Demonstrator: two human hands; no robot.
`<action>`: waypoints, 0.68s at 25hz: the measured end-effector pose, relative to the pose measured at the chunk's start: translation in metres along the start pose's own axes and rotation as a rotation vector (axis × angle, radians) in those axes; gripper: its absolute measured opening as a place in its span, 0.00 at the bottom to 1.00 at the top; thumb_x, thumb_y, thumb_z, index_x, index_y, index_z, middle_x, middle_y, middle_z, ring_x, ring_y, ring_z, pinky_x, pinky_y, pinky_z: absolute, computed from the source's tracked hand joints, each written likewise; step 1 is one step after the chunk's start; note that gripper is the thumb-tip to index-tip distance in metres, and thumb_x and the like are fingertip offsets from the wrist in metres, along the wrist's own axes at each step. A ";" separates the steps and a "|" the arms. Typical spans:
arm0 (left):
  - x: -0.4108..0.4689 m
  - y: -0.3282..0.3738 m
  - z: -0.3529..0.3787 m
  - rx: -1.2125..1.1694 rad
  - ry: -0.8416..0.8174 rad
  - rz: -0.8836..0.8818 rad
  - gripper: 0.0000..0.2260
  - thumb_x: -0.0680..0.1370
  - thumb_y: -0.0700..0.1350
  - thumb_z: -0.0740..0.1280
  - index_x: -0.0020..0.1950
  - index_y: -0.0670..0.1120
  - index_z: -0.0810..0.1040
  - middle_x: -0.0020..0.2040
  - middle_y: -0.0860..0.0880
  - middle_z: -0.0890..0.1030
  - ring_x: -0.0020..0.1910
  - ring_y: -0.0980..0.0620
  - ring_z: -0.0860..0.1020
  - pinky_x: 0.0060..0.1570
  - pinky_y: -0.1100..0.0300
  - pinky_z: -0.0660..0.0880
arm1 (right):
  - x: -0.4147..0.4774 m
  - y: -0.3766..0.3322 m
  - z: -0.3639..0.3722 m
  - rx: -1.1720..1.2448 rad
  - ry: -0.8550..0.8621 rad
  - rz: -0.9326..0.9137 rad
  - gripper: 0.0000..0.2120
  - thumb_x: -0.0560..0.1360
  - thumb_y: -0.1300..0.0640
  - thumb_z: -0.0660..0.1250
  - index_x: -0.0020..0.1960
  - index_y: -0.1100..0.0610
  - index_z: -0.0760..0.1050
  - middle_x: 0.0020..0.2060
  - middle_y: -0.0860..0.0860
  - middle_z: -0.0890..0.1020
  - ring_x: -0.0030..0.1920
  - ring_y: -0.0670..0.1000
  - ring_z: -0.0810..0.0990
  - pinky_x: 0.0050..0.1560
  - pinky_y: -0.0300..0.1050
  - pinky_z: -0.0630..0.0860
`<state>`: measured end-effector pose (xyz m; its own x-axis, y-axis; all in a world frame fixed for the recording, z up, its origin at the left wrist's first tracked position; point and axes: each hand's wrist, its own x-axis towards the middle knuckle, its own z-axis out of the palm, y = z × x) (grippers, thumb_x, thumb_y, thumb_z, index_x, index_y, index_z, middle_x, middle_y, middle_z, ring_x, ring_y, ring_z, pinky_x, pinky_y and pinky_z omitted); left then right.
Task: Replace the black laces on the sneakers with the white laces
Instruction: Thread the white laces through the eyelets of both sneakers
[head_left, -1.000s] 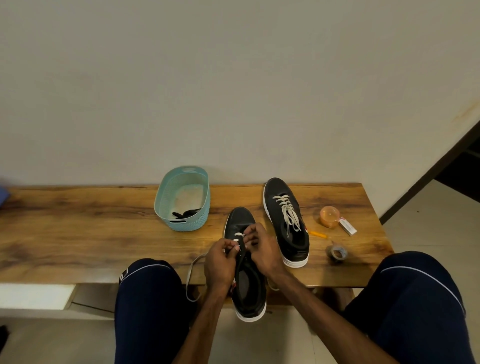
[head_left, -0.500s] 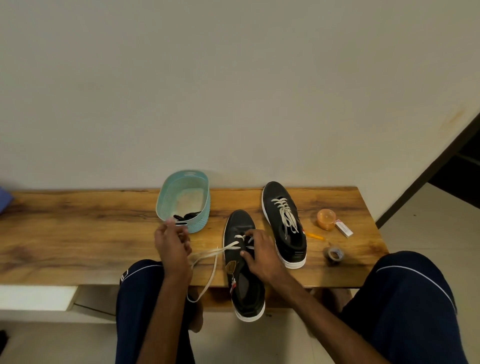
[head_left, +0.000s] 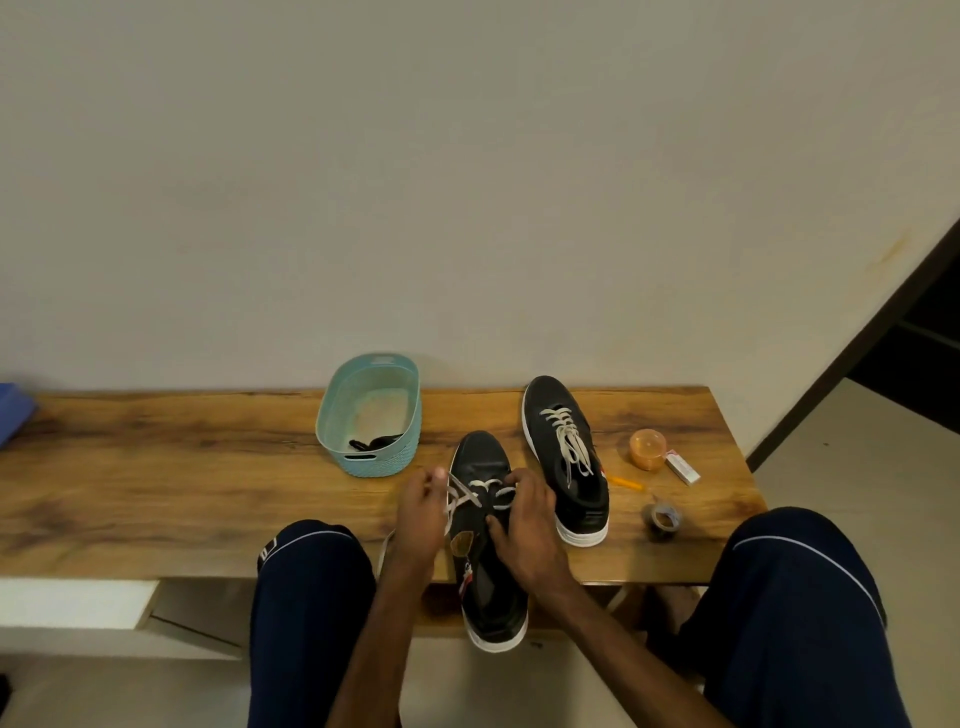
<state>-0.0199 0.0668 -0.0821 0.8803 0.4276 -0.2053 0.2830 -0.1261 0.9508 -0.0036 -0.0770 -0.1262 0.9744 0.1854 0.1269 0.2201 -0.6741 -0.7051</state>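
A black sneaker (head_left: 485, 566) lies across the front edge of the wooden table (head_left: 156, 483), its heel hanging over. A white lace (head_left: 470, 493) crosses its lowest eyelets. My left hand (head_left: 421, 519) pinches the lace's left strand beside the shoe. My right hand (head_left: 524, 530) grips the shoe's right side at the eyelets, fingers curled over the lace. A second black sneaker (head_left: 563, 457) stands to the right, fully laced in white. Black laces (head_left: 376, 442) lie in a light blue basket (head_left: 371, 415).
To the right of the laced sneaker lie an orange round container (head_left: 647, 449), a small white box (head_left: 683, 467), an orange pen (head_left: 626, 483) and a roll of tape (head_left: 662, 518). My knees (head_left: 311, 597) frame the table's front edge. A wall stands behind.
My left hand, which had pulled the lace out to the left half a second ago, has come back in beside the shoe. My right hand stays on the shoe.
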 end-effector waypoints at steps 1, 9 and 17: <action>-0.001 0.012 -0.012 -0.279 0.058 0.016 0.12 0.85 0.46 0.57 0.54 0.43 0.77 0.50 0.46 0.81 0.48 0.50 0.78 0.47 0.55 0.76 | 0.000 -0.002 -0.001 -0.002 0.001 -0.002 0.23 0.74 0.57 0.71 0.64 0.55 0.65 0.61 0.50 0.70 0.62 0.49 0.66 0.65 0.44 0.70; -0.003 0.004 -0.017 0.370 0.016 0.126 0.13 0.84 0.51 0.58 0.44 0.45 0.74 0.35 0.49 0.77 0.34 0.51 0.76 0.33 0.55 0.74 | 0.001 0.002 0.001 0.018 -0.014 0.049 0.24 0.73 0.54 0.72 0.63 0.53 0.64 0.60 0.49 0.70 0.60 0.46 0.65 0.62 0.43 0.70; 0.011 -0.029 0.015 1.068 -0.057 0.143 0.09 0.82 0.51 0.61 0.58 0.50 0.74 0.54 0.49 0.79 0.52 0.50 0.76 0.48 0.55 0.75 | -0.001 0.007 -0.001 -0.041 -0.015 0.052 0.23 0.74 0.52 0.70 0.64 0.54 0.65 0.60 0.49 0.70 0.60 0.48 0.67 0.60 0.41 0.69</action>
<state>-0.0123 0.0613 -0.1152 0.9404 0.3078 -0.1449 0.3373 -0.8992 0.2788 -0.0029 -0.0826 -0.1311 0.9839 0.1600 0.0797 0.1709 -0.7119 -0.6811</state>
